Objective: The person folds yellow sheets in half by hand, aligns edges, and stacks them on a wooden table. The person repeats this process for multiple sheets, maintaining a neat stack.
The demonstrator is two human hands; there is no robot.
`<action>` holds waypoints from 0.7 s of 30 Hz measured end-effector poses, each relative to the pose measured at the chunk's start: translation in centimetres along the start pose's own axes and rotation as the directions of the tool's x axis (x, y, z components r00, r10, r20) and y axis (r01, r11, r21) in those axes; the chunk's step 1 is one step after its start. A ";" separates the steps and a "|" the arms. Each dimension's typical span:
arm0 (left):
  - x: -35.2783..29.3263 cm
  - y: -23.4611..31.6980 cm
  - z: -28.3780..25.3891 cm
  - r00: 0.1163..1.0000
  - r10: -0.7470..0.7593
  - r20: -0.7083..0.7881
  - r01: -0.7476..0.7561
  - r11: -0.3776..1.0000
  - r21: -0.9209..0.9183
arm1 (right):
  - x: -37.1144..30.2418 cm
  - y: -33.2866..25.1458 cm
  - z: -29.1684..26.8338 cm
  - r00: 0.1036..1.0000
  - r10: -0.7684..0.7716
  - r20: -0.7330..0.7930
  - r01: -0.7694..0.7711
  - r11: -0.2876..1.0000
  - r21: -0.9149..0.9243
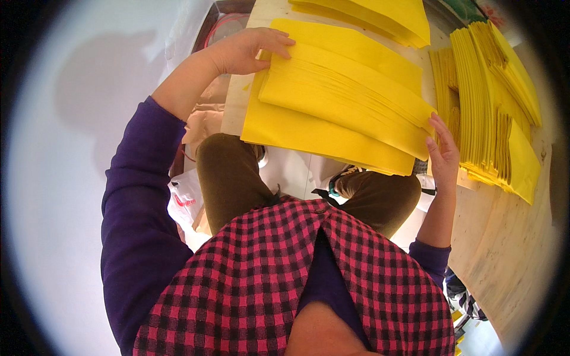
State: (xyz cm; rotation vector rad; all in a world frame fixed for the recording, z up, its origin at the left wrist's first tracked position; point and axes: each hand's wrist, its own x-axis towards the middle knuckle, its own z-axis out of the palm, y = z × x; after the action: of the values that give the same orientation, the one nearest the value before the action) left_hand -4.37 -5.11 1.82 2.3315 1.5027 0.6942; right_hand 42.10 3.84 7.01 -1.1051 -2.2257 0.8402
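Observation:
Across a larger flat yellow pile (pixel 285 127) lies a fanned layer of yellow paper sheets (pixel 344 89), their long edges staggered in narrow steps. My left hand (pixel 249 50) is closed over the layer's left end, fingers on top and thumb at the edge. At the right end my right hand (pixel 444 148) grips the corner between thumb and fingers. Whether the sheets are single, folded or made up as envelopes, I cannot tell.
Another yellow stack (pixel 368 21) lies at the far edge. Several upright bundles of folded yellow paper (pixel 484 107) stand at the right on the wooden table (pixel 493 255). Below the near edge are my knees (pixel 228 178). A white plastic bag (pixel 185 199) sits at lower left.

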 end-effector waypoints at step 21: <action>-1.1 1.2 -0.1 0.998 0.003 0.060 0.000 0.999 -0.049 | -0.8 -0.3 -0.3 0.999 0.013 0.046 -0.013 1.000 -0.002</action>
State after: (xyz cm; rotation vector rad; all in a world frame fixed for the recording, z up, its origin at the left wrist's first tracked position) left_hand -3.89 -6.61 2.23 2.2966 1.4428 0.6484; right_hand 42.53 3.13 7.29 -1.1131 -2.2595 0.8773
